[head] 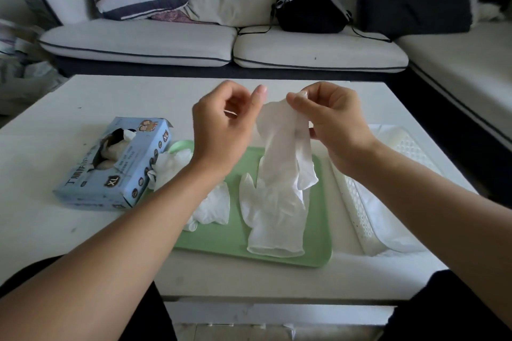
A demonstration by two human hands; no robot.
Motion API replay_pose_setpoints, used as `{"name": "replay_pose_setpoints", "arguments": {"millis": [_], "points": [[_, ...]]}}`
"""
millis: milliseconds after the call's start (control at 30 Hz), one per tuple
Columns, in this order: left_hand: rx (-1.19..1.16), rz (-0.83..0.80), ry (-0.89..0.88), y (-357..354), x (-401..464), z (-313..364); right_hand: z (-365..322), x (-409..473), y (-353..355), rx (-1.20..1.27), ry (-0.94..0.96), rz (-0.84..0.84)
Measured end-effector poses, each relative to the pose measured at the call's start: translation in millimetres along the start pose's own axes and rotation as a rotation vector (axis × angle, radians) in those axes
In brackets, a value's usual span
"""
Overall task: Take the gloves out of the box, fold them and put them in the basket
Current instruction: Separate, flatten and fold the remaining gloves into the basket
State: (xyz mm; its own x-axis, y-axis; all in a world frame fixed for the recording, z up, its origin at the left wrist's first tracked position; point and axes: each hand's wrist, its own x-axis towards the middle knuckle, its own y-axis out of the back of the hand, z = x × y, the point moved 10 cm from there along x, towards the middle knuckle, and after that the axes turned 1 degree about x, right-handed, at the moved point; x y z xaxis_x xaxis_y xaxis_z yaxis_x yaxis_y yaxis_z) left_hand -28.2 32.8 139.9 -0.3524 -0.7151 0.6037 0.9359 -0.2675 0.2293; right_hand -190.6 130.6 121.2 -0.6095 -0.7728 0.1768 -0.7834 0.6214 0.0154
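At the centre of the frame the right hand (332, 124) is raised above the bench (50, 230) and pinches the top of a thin white glove (279, 144) between thumb and fingertips, so that the glove hangs down limp toward the green tray (318, 235). The left hand (219, 130) is held up just beside it, left of centre — fingers loosely curled, thumb pointing up, holding nothing; whether the thumb touches the glove's edge cannot be told. Below the hanging glove a second glove (271, 216) lies flat on the tray with its cuff toward the lower edge of the frame, and the hanging one's lower end appears to reach it. More white gloves (213, 207) lie crumpled at the tray's left side, partly hidden by the left forearm. Left of the tray stands the blue glove box (122, 174), marked XL, its top opening torn and glove material showing inside. At the right of the frame, just beside the tray, sits the white perforated basket (357, 207) — something white lies in it. A sofa (304, 47) with cushions and a black backpack (310, 3) fills the upper part.
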Motion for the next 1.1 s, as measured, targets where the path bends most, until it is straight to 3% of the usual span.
{"name": "replay_pose_setpoints", "arguments": {"millis": [67,133,233,333,400,467,533,567,667,800,967,1100], "points": [[-0.206,-0.293,0.215,-33,-11,-6,-1,-3,-8,0.017,0.009,-0.044],[-0.380,-0.505,0.433,-58,-32,-14,-5,-12,-32,0.036,-0.024,-0.256],[-0.558,-0.434,0.620,-56,-36,-28,-13,-22,-48,0.021,-0.047,-0.471],[-0.647,-0.339,0.717,-47,-29,-41,-32,-5,-14,-0.147,0.114,-0.249],[-0.679,-0.360,0.755,-48,-29,-43,-26,6,8,-0.342,0.114,-0.130],[-0.692,-0.438,0.794,-52,-33,-42,5,5,3,-0.306,-0.091,-0.294],[-0.665,-0.520,0.815,-55,-37,-43,34,-13,-15,-0.074,-0.332,-0.491],[-0.642,-0.552,0.808,-55,-38,-45,39,-17,-18,-0.003,-0.375,-0.508],[-0.529,-0.577,0.779,-49,-35,-47,42,-14,-15,0.067,-0.387,-0.456],[-0.392,-0.617,0.707,-41,-31,-48,42,-28,-20,0.129,-0.476,-0.571],[-0.192,-0.745,0.702,-44,-38,-63,59,-25,-11,0.076,-0.515,-0.518],[0.004,-0.668,0.615,-53,-37,-81,80,-15,1,-0.128,-0.487,-0.393]]}}
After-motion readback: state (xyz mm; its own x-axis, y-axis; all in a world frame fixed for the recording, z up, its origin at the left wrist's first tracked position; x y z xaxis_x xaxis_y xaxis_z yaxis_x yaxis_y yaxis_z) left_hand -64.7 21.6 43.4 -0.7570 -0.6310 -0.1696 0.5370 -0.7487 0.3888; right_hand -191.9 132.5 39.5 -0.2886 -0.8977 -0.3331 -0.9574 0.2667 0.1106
